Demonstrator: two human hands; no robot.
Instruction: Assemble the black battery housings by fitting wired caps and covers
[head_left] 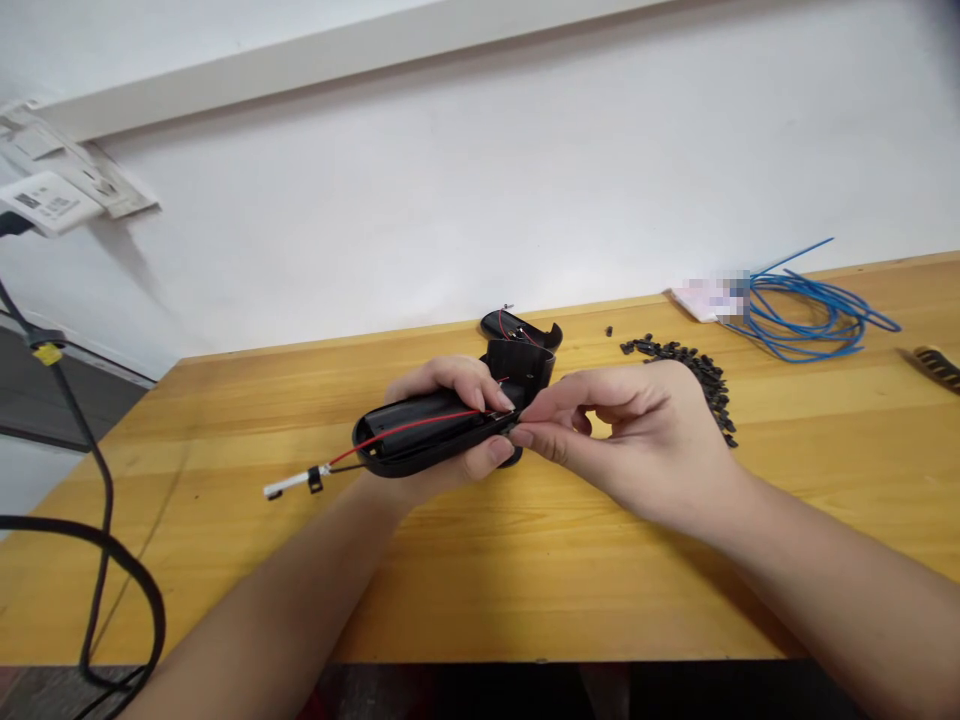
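My left hand (pixel 457 385) is wrapped round a black plastic housing (pixel 420 425), holding it above the table with its hollow side facing up. A red wire (pixel 420 428) runs along the housing. At its left end, the red wire and a dark one lead to a small white strip (pixel 296 484) with black clips, which hangs past the rim. The thumb and forefinger of my right hand (pixel 592 425) pinch at the housing's right end. Whatever lies between those fingertips is too small to make out. Behind my hands another black housing (pixel 517 328) with a red wire rests on the table.
Many small black pieces (pixel 694 370) lie in a pile on the wooden table (pixel 247 430). Farther right are a coil of blue cable (pixel 810 312), a pale packet (pixel 705 300) and a dark-and-yellow handle (pixel 937 367). A black cord (pixel 82 430) hangs at the left.
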